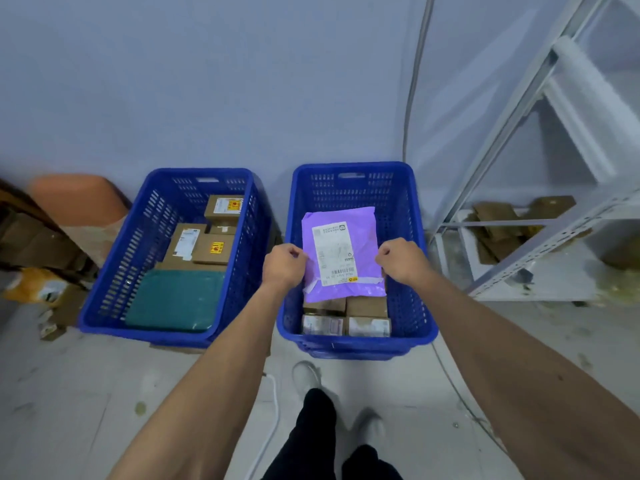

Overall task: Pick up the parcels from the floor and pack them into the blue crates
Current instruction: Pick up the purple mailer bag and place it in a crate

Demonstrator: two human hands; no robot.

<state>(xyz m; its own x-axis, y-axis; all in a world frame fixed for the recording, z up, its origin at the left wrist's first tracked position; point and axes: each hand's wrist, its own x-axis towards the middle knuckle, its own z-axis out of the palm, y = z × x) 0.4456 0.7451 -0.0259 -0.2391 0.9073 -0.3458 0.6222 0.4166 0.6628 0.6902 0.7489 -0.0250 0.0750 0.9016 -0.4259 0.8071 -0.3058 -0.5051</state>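
Observation:
Two blue crates stand side by side against the wall. Over the right crate [408,237] I hold a flat purple parcel [360,237] with a white label. My left hand [283,265] pinches its left edge and my right hand [401,258] pinches its right edge. Below it in that crate lie several small brown boxes [366,306]. The left crate [138,244] holds a teal padded parcel [176,301] at the near end and several brown boxes [214,249] behind it.
A white metal shelf rack [540,237] stands to the right, with flattened cardboard [498,223] under it. Brown boxes and an orange parcel [33,284] lie at the left edge. A white cable [273,403] runs along the floor by my feet.

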